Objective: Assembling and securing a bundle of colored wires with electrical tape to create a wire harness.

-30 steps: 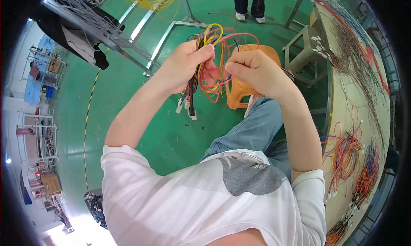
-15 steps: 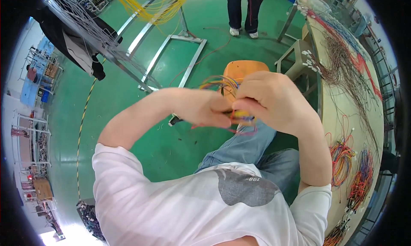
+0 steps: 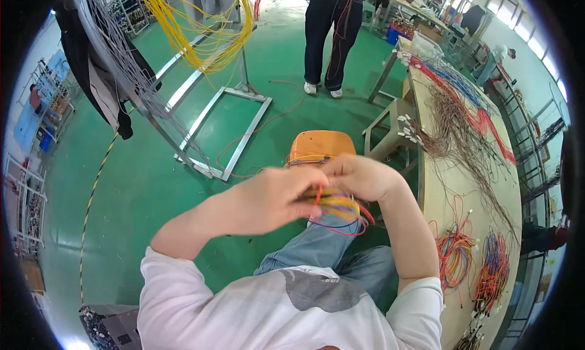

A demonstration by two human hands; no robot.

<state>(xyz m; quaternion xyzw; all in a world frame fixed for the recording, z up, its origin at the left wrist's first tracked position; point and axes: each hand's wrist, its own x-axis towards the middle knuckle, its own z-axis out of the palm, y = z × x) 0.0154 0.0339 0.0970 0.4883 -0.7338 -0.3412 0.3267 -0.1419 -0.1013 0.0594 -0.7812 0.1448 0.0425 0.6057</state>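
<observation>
A coiled bundle of coloured wires [image 3: 338, 205], in yellow, red, blue and purple, is held up in front of my body, above my jeans. My left hand [image 3: 274, 197] is curled round the left side of the bundle. A red strand crosses the bundle by its fingertips. My right hand [image 3: 365, 178] is bent over the top of the coil, fingers closed on the wires, with the fingertips partly hidden. Loops of red and blue wire hang below both hands. Some blur hides how the strands run.
An orange stool [image 3: 323, 144] stands just beyond my hands. On the right, a long table [image 3: 420, 194] carries more wire bundles [image 3: 454, 258]. At left, a metal rack [image 3: 228, 133] has yellow wires [image 3: 201, 39] hanging from it. A person [image 3: 332, 39] stands ahead.
The view has tilted up, showing more of the person ahead. My left hand has turned and now curls round the bundle; my right hand stays on the wires, lower over the coil.
</observation>
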